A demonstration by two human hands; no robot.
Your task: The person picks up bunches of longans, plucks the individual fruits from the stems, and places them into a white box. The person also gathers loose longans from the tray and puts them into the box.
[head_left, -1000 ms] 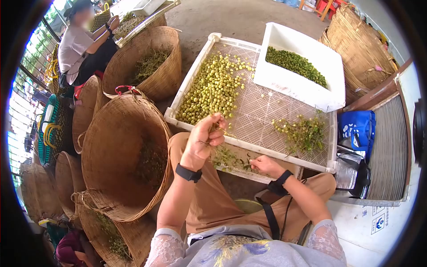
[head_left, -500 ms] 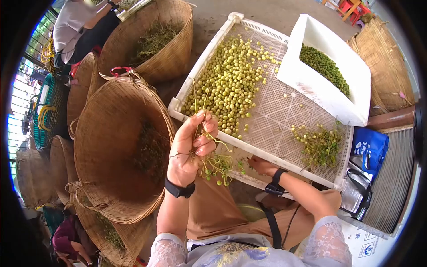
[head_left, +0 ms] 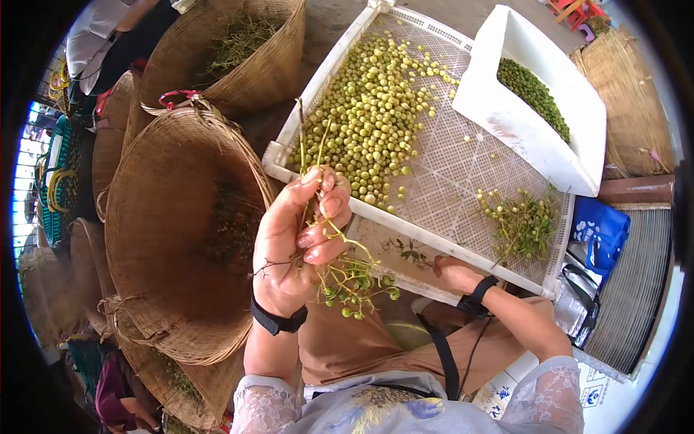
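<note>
My left hand (head_left: 302, 230) is closed around a bunch of thin stems (head_left: 356, 278). Bare stalk ends stick up above its fingers, and small green berries hang from the branching ends below. My right hand (head_left: 458, 275) is low beside the near edge of the white mesh tray (head_left: 441, 244), fingers curled together; whatever they hold, if anything, cannot be made out. Left of that hand, a dark leafy sprig (head_left: 410, 253) lies on a pale surface beneath the tray edge. Loose yellow-green berries (head_left: 369, 108) are heaped on the tray's left half.
A berry-bearing bunch (head_left: 524, 228) lies at the tray's right corner. A white foam box (head_left: 491, 116) with small green berries rests on the tray's far side. Large woven baskets (head_left: 166, 239) stand at my left. A blue bag (head_left: 600, 231) is at right. Other people sit farther left.
My right hand has moved right, away from the hanging berries. My left hand still grips the stems. The whole view has shifted slightly.
</note>
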